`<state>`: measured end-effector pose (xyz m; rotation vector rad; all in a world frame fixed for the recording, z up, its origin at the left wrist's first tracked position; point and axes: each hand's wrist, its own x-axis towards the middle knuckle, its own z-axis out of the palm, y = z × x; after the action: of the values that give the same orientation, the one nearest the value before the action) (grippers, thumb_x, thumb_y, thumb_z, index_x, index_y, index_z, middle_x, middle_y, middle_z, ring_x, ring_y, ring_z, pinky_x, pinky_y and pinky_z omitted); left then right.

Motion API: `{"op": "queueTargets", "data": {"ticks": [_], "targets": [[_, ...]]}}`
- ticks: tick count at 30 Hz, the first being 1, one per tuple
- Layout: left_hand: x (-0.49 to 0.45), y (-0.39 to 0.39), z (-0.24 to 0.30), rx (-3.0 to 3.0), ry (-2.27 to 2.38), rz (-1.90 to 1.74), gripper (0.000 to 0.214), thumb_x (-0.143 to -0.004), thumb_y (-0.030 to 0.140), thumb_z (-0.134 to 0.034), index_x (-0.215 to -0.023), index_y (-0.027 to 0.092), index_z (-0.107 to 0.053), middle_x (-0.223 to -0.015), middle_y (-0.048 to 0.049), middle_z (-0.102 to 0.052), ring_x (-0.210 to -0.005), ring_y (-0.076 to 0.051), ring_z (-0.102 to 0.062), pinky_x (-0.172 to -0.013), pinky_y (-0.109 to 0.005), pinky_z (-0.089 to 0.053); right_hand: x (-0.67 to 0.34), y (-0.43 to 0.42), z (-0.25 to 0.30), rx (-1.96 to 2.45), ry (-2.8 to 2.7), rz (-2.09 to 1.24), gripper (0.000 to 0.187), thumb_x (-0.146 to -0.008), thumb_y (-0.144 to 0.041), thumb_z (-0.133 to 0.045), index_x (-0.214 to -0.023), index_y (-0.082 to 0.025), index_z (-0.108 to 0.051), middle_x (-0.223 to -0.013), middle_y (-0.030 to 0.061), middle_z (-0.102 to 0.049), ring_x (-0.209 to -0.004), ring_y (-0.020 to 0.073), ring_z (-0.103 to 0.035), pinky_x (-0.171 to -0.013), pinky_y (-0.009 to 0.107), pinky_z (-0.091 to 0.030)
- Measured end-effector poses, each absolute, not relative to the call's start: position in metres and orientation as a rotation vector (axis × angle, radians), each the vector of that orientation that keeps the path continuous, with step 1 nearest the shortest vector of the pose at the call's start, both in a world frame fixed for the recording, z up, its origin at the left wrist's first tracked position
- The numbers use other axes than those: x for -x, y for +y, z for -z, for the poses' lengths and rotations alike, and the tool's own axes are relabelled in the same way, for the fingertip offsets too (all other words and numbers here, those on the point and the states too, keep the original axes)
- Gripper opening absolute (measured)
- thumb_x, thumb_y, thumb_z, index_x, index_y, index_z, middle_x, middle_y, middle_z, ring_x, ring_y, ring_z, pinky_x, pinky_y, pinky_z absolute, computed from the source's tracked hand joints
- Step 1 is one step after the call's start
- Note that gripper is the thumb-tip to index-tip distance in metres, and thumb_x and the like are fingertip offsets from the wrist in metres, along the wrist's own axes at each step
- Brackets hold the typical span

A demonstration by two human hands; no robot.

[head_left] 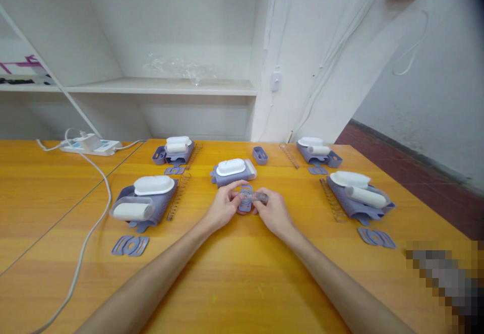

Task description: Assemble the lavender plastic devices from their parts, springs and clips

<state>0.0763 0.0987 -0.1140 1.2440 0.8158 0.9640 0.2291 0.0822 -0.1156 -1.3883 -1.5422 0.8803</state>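
My left hand point(225, 204) is closed on the edge of a grey-purple slotted plastic plate point(245, 199), tilted up over the table. In my right hand point(275, 211) is a coil spring point(260, 197), its near end pinched between the fingers and its other end against the middle of the plate. Whether the spring is fastened to the plate I cannot tell. Just beyond my hands lies a grey-purple plastic housing point(242, 175) with a white oval part point(231, 167) on top. A small grey-purple cup point(260, 155) stands behind it.
Similar part sets with housings point(149, 208), point(357, 198) stand left and right. Loose springs point(178, 198) and slotted plates point(130, 245) lie beside them. A white power strip point(91, 145) sits back left, its cable point(89, 238) crossing the table. White shelves point(162, 86) rise behind.
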Motion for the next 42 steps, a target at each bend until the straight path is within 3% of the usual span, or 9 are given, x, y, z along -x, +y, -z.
{"op": "queueTargets", "data": {"ticks": [7, 17, 26, 29, 33, 37, 42], "targets": [[-0.07, 0.1, 0.113, -1.144, 0.685, -0.91, 0.059, -0.075, 0.04, -0.068, -0.124, 0.015, -0.048, -0.087, -0.011, -0.068, -0.074, -0.023, -0.067, -0.064, -0.035, -0.054, -0.239, 0.091, 0.111, 1.301, -1.299, -1.262, 0.015, -0.067, -0.029, -0.065, -0.073, -0.016, -0.061, -0.055, 0.0001, -0.063, -0.044, 0.0117, -0.056, -0.042, 0.021, -0.039], [-0.068, 0.098, 0.111, -1.022, 0.499, -0.825, 0.051, -0.078, 0.028, -0.067, -0.123, 0.015, -0.046, -0.091, -0.0142, -0.07, -0.082, -0.024, -0.069, -0.082, -0.042, -0.05, -0.26, 0.09, 0.108, 1.072, -1.283, -1.56, 0.023, -0.067, -0.033, -0.072, -0.078, -0.013, -0.07, -0.065, 0.0025, -0.067, -0.055, 0.0103, -0.056, -0.056, 0.022, -0.044], [-0.075, 0.097, 0.118, -1.04, 0.589, -0.939, 0.051, -0.075, 0.032, -0.07, -0.115, 0.015, -0.044, -0.085, -0.0117, -0.07, -0.077, -0.024, -0.069, -0.077, -0.041, -0.052, -0.255, 0.088, 0.109, 1.116, -1.305, -1.412, 0.023, -0.07, -0.035, -0.07, -0.078, -0.014, -0.069, -0.064, 0.0023, -0.066, -0.053, 0.0117, -0.056, -0.055, 0.024, -0.045], [-0.078, 0.097, 0.119, -0.941, 0.65, -1.066, 0.044, -0.074, 0.028, -0.071, -0.105, 0.015, -0.043, -0.092, -0.0103, -0.068, -0.081, -0.022, -0.068, -0.078, -0.04, -0.053, -0.245, 0.083, 0.112, 1.149, -1.293, -1.228, 0.034, -0.077, -0.042, -0.063, -0.096, -0.014, -0.066, -0.063, 0.0019, -0.065, -0.052, 0.0131, -0.056, -0.05, 0.024, -0.044], [-0.08, 0.096, 0.121, -0.897, 0.672, -1.148, 0.044, -0.071, 0.024, -0.073, -0.099, 0.018, -0.04, -0.094, -0.0065, -0.065, -0.08, -0.019, -0.066, -0.072, -0.038, -0.055, -0.233, 0.076, 0.121, 1.157, -1.399, -1.088, 0.052, -0.077, -0.044, -0.063, -0.121, -0.016, -0.056, -0.09, 0.007, -0.07, -0.071, 0.018, -0.064, -0.062, 0.029, -0.051], [-0.078, 0.096, 0.119, -0.961, 0.623, -1.084, 0.055, -0.065, 0.021, -0.077, -0.109, 0.019, -0.044, -0.099, -0.0056, -0.062, -0.085, -0.019, -0.064, -0.074, -0.037, -0.054, -0.235, 0.078, 0.122, 1.2, -1.48, -1.02, 0.044, -0.079, -0.044, -0.061, -0.114, -0.016, -0.063, -0.101, 0.0087, -0.069, -0.084, 0.0219, -0.064, -0.072, 0.034, -0.052], [-0.075, 0.095, 0.115, -1.065, 0.661, -0.998, 0.039, -0.072, 0.032, -0.073, -0.101, 0.013, -0.056, -0.099, -0.0095, -0.063, -0.083, -0.018, -0.064, -0.078, -0.036, -0.051, -0.244, 0.085, 0.109, 1.136, -1.688, -1.011, 0.032, -0.086, -0.042, -0.053, -0.101, -0.02, -0.07, -0.093, 0.0058, -0.07, -0.082, 0.0204, -0.063, -0.072, 0.032, -0.05]]}}
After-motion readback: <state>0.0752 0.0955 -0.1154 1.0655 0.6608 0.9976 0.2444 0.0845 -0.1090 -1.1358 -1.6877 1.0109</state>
